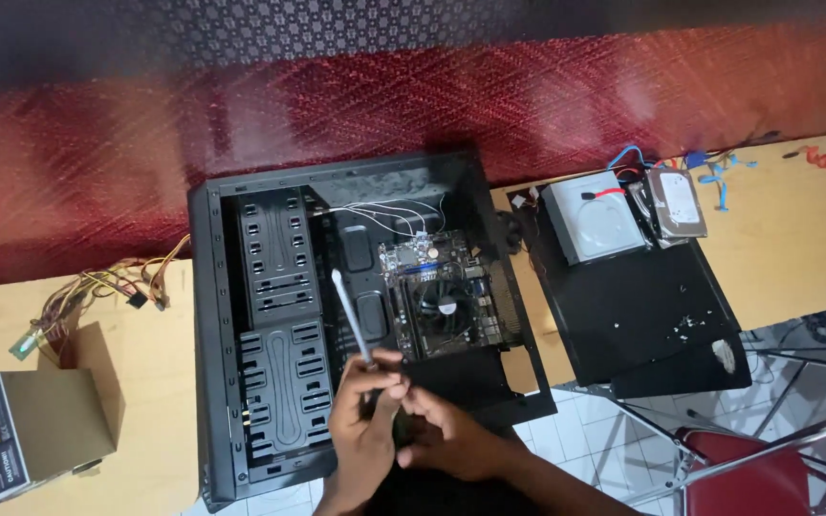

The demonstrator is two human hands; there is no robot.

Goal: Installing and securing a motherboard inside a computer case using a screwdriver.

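Note:
A black computer case [212, 315] lies open on its side on a wooden table, with a motherboard [437, 296] and its round fan inside. My left hand [360, 435] is closed around the handle of a screwdriver [351, 315], whose pale shaft points up and away over the case's interior. My right hand [451, 441] sits right beside it, its fingertips pinched on the screwdriver's handle end. Both hands hover over the case's near edge, just below the motherboard. The handle itself is mostly hidden by my fingers.
A boxy power supply [35, 430] with a bundle of coloured cables [112, 287] lies at the left. At the right, a black side panel [633, 306] carries an optical drive [593, 218] and a hard drive [676, 203]. A red chair [748, 478] stands at the lower right.

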